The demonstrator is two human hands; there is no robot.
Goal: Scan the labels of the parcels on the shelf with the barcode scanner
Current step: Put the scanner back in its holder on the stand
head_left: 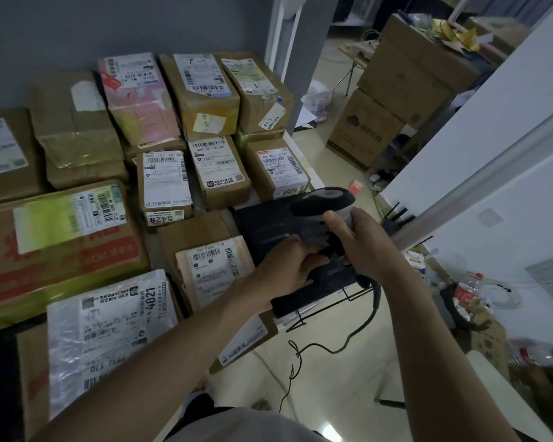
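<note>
While both forearms are stretched forward from the bottom edge, the barcode scanner is gripped by its handle in the right hand, fingers wrapped closed around it, its head turned left toward the parcels. The left hand is curled against the lower handle, though what it pinches cannot be told. A black tray is seen beneath them. Farther off, labelled parcels are packed on the shelf.

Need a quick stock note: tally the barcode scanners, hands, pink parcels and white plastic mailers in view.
barcode scanner: 1
hands: 2, left hand and right hand
pink parcel: 1
white plastic mailer: 1
Total: 5
</note>
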